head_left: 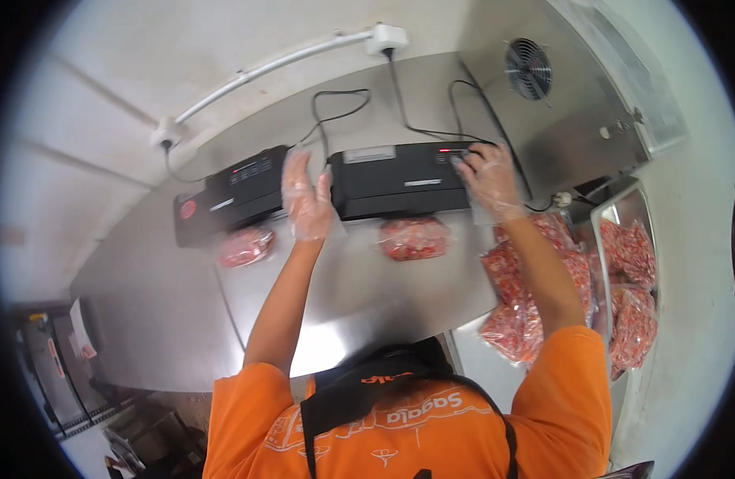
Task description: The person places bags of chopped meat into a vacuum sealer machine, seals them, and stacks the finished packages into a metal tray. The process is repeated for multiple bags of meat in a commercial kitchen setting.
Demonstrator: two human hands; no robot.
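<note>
Two black vacuum sealers stand on a steel worktop, a left one (247,185) and a right one (403,179). My left hand (307,200), in a clear plastic glove, is at the gap between them with its thumb apart from the fingers; it holds nothing. My gloved right hand (493,182) has its fingertips at the control panel of the right sealer, where a red light glows. A clear bag of reddish chopped food, maybe meat, (414,238) lies against the front of the right sealer. A similar smaller bag (247,246) lies before the left one.
Several filled bags (523,287) are piled at my right, beside a metal tray (602,269) holding more. Black power cords (397,102) run behind the sealers to white wall sockets (386,39). A steel cabinet with a round fan grille (528,69) borders the worktop (152,317).
</note>
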